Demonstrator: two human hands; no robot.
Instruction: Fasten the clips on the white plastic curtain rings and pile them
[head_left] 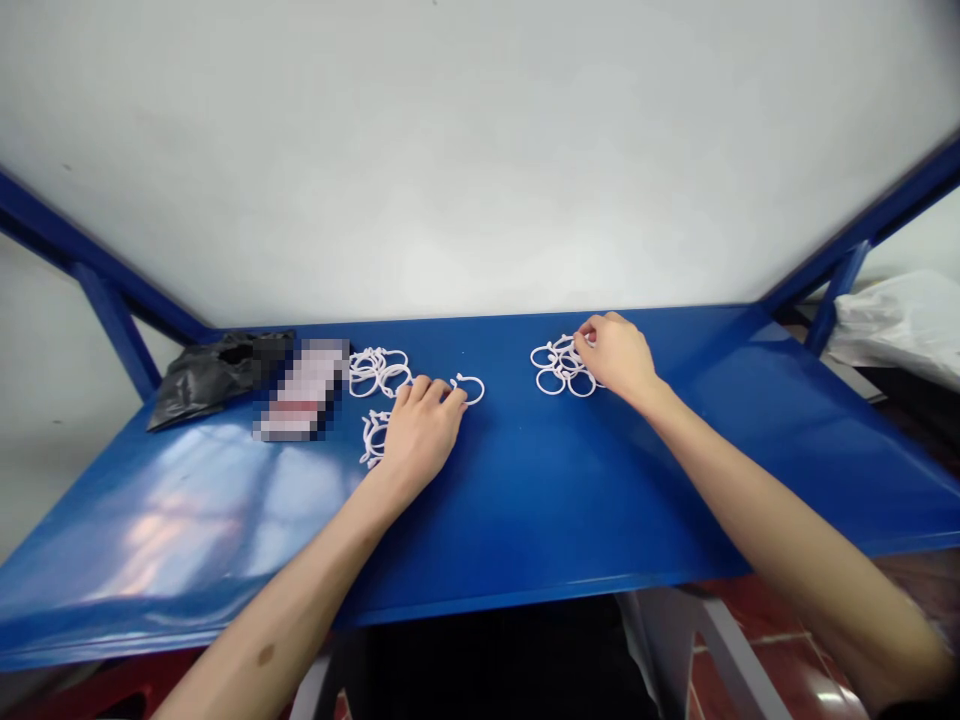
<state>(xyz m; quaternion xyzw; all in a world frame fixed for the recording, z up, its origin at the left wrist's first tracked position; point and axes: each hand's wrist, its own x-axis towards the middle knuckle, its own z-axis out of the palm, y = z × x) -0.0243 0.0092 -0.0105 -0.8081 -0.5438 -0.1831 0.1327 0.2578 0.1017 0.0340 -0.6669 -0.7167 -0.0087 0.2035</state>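
Note:
My left hand rests palm down on the blue table, its fingers curled over a single white plastic ring at the fingertips. More white rings lie just beyond it in a pile and under its wrist side. My right hand reaches to a second cluster of white rings at the table's back, fingers bent and pinching a ring at the cluster's right edge.
A crumpled black plastic bag lies at the back left, with a blurred flat object beside it. A white wall stands behind the table. Blue frame bars rise at both sides. White sheeting lies far right.

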